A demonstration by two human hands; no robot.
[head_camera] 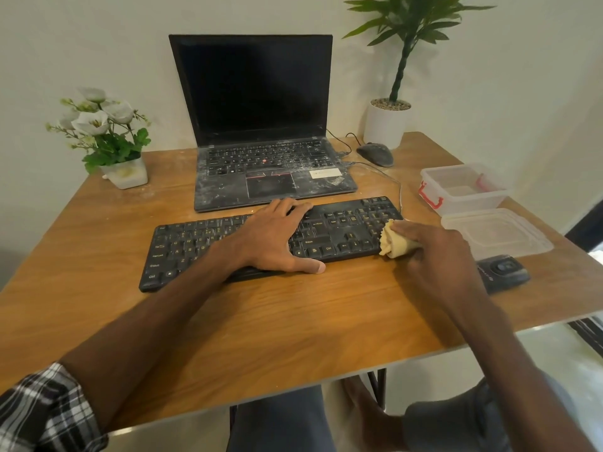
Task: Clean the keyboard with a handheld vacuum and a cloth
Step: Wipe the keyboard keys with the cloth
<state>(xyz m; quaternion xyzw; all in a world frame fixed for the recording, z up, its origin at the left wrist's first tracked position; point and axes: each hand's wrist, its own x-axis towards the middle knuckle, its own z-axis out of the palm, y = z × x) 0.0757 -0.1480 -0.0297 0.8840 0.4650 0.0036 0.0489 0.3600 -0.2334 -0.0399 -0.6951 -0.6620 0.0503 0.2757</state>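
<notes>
Cloth (396,241) in right hand (435,252) touches keyboard (339,227) edge.

black keyboard (228,243), pale yellow cloth (396,241), brown wood-grain table (293,321), black-and-white plaid sleeve (45,409)

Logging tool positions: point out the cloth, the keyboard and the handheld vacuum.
cloth (396,241), head view, bunched exposed end.
keyboard (182,249), head view, left key block.
handheld vacuum (505,269), head view, top by switch.

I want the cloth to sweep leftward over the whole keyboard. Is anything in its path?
Yes. The left hand rests across the middle of the keyboard, between the cloth, gripped by the right hand at the right end, and the keys further left.
</notes>
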